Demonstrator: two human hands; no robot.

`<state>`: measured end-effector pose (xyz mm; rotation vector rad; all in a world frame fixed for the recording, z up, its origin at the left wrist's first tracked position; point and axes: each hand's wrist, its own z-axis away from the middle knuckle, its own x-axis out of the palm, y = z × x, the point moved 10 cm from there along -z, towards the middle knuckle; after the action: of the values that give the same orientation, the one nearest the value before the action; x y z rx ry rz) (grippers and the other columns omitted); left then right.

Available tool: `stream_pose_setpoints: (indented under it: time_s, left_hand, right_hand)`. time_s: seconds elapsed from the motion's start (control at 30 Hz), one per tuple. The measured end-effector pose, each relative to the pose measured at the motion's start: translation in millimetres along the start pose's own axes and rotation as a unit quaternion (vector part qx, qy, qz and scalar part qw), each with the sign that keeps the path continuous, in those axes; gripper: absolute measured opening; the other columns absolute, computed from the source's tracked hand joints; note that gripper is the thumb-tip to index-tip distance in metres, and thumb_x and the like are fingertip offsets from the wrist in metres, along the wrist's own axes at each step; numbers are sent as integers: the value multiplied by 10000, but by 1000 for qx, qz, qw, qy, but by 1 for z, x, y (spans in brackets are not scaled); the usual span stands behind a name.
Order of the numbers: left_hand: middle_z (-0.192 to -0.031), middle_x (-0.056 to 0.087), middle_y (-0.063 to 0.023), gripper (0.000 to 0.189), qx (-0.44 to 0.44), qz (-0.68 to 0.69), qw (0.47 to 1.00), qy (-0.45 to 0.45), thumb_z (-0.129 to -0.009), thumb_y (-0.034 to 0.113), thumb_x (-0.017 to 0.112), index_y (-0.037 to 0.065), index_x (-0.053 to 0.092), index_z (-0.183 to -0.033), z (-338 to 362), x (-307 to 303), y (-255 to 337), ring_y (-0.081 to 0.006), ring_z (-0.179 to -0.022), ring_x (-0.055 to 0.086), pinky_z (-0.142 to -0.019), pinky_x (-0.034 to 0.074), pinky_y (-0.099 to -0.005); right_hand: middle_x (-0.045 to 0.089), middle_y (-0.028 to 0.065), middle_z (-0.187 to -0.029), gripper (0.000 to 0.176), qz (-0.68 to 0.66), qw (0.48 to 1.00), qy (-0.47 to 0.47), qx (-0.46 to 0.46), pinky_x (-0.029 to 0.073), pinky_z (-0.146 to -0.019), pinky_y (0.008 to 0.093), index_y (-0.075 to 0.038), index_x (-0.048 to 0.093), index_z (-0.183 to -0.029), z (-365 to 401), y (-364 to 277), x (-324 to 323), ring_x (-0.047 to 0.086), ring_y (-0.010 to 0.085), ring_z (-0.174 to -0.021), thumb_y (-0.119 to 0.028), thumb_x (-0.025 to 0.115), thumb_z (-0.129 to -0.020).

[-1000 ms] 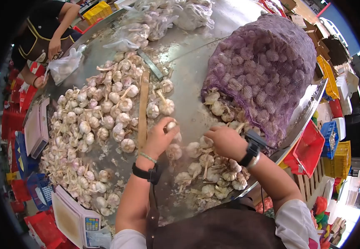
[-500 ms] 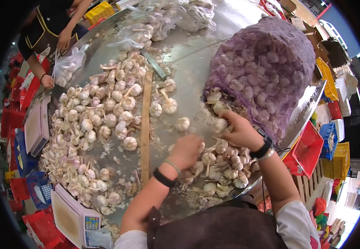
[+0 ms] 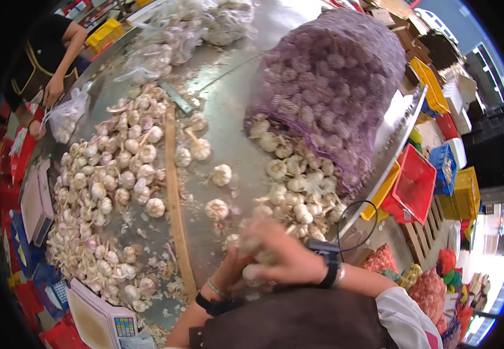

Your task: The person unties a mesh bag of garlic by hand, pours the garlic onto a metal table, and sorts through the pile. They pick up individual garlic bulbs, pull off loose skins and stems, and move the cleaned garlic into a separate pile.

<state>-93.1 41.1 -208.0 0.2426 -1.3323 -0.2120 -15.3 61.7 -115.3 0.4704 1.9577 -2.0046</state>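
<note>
My right hand [image 3: 291, 257], smeared by motion, curls over a garlic bulb [image 3: 254, 272] close to my apron. Against it sits my left hand [image 3: 227, 273], its fingers bent inward and partly hidden behind the right; what it holds is not visible. Just beyond the hands lies a heap of garlic bulbs [image 3: 301, 198], spilling from the mouth of a purple mesh sack [image 3: 333, 87]. Two loose garlic bulbs, one farther [image 3: 222, 174] and one nearer [image 3: 216, 209], rest on the metal table [image 3: 229, 110].
A wooden strip [image 3: 174, 203] divides the table, with a large garlic pile [image 3: 101, 192] on its left. Bagged garlic [image 3: 176, 41] lies at the back. Scales [image 3: 98, 314] line the left edge. A co-worker's hand [image 3: 53, 90] holds a plastic bag [image 3: 69, 116]. Crates [image 3: 412, 183] stand right.
My right hand has left the heap at the sack's mouth and come toward my body, meeting my left hand. Another loose bulb now shows on the table. The whole view has shifted left.
</note>
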Motion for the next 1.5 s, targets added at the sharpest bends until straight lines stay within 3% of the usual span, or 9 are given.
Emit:
stream_pose_setpoints:
  time_s: [0.17,0.37,0.5,0.6,0.67,0.8,1.03,1.33,1.5]
  left_hand:
    - [-1483,404,-140,735,98,62,986,120,-970,589,411,84,314,-1496,44,-50,-20,-281,-1357,421,-1096,392,-452]
    - [-1112,626,-192,386,213,78,958,176,-975,373,530,79,522,-1225,72,-75,70,-261,-795,683,-513,600,-354]
    - [-1127,629,-164,365,378,-121,862,314,-977,305,547,86,520,-1268,165,-123,203,-221,-881,677,-598,604,-329]
    - [-1151,625,-147,391,434,-315,669,515,-957,279,587,72,531,-1283,223,-113,248,-243,-1004,650,-780,574,-350]
    - [-1167,623,-149,376,293,-755,123,573,-898,229,656,53,594,-1224,219,-48,248,-287,-1096,601,-938,482,-389]
    - [-1096,613,-157,358,73,-779,485,392,-754,164,748,44,668,-1082,134,-52,140,-367,-1096,542,-955,427,-447]
    - [-1055,573,-112,377,38,-866,359,345,-696,148,792,91,678,-1051,112,-60,77,-328,-1071,532,-914,424,-428]
    - [-761,594,3,77,167,-411,727,524,-872,82,671,13,641,-888,159,-127,132,-92,-685,558,-613,451,-243]
    - [-725,583,35,97,249,-483,677,498,-898,100,653,12,629,-865,114,-92,193,-50,-656,542,-560,424,-220]
  right_hand:
    - [356,239,-1475,785,52,994,-69,-74,367,-1086,473,-93,410,-1434,21,-17,51,411,419,-1329,-267,806,-779]
    - [600,161,-1238,445,116,990,84,21,481,-979,405,-88,606,-1206,41,28,-21,571,339,-1181,-91,754,-786]
    - [620,163,-1145,399,154,962,171,144,496,-924,408,-40,603,-1161,74,69,-82,603,363,-1073,-57,728,-783]
    - [607,188,-1139,388,180,949,165,202,488,-912,415,-22,591,-1179,83,89,-90,597,382,-1055,-132,702,-823]
    - [601,198,-1144,385,196,942,165,217,485,-906,422,-19,588,-1188,81,91,-92,595,386,-1048,-161,684,-843]
    - [616,208,-1086,328,209,943,135,221,481,-884,445,-16,612,-1157,58,97,-94,594,395,-1020,-200,627,-886]
    - [640,184,-1064,346,270,959,38,75,512,-842,445,-48,632,-1164,-22,123,-84,621,381,-988,-125,610,-827]
    - [671,154,-881,230,291,936,-192,53,533,-723,462,-90,676,-996,-25,122,29,669,318,-866,-126,638,-772]
    - [647,188,-1028,426,107,966,-183,149,514,-843,403,-66,601,-1188,-16,87,1,628,358,-982,-295,706,-844]
